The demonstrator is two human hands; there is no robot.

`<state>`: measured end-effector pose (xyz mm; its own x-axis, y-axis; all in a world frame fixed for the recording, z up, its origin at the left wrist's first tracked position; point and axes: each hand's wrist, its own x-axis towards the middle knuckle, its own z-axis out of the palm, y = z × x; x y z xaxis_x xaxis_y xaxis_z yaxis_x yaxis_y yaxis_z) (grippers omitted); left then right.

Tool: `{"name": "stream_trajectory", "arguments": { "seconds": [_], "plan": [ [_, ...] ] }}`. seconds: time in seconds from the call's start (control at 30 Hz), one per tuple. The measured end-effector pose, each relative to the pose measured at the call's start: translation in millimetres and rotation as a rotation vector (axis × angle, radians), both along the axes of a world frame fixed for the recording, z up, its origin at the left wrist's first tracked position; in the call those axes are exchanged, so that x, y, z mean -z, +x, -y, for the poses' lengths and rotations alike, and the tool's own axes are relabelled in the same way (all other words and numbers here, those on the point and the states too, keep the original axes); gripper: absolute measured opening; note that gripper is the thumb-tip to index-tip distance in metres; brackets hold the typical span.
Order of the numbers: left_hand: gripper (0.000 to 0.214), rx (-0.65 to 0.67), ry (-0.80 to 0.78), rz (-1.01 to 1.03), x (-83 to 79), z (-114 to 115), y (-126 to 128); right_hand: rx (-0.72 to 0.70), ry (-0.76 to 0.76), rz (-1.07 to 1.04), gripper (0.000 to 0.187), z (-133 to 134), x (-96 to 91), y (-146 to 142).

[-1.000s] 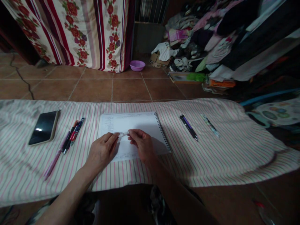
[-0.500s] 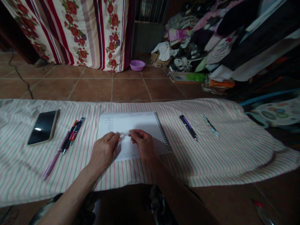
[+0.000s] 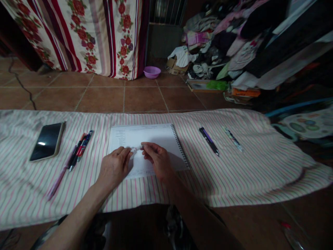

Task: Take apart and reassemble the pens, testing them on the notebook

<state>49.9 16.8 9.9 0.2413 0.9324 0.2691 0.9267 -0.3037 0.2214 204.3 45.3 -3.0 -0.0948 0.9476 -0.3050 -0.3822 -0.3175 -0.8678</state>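
Both hands meet over a spiral notebook lying open on a striped cloth. My left hand and my right hand each pinch one end of a small white pen-like thing held just above the page. Fingers of both hands are closed on it. Most of the small thing is hidden by the fingertips.
A black phone and several pens lie at the left. A purple pen and a patterned pen lie at the right. Beyond are tiled floor, a floral curtain, a purple bowl and a pile of clothes.
My hands have stayed over the notebook, with only slight shifts of the fingers on the small white thing. The view has tilted a little.
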Motion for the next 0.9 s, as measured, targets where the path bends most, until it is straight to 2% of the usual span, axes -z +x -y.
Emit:
{"name": "stream_trajectory", "arguments": {
  "seconds": [0.3, 0.47, 0.7, 0.9],
  "plan": [
    [0.028, 0.019, 0.077, -0.028, 2.8, 0.8, 1.6, -0.016, -0.078, 0.036, 0.032, -0.3, 0.4, 0.9],
    [0.027, 0.031, 0.106, -0.049, 3.5, -0.9, 2.4, -0.02, -0.056, 0.06, 0.028, -0.2, 0.8, 1.9],
    [0.027, 0.035, 0.073, -0.058, 2.7, 0.0, 2.4, -0.02, -0.011, 0.08, 0.019, -1.1, 1.0, 3.1],
    [0.029, 0.029, 0.014, -0.007, 3.9, -0.6, 1.1, -0.021, -0.032, 0.074, 0.018, -2.0, -0.9, 4.3]
  ]
}}
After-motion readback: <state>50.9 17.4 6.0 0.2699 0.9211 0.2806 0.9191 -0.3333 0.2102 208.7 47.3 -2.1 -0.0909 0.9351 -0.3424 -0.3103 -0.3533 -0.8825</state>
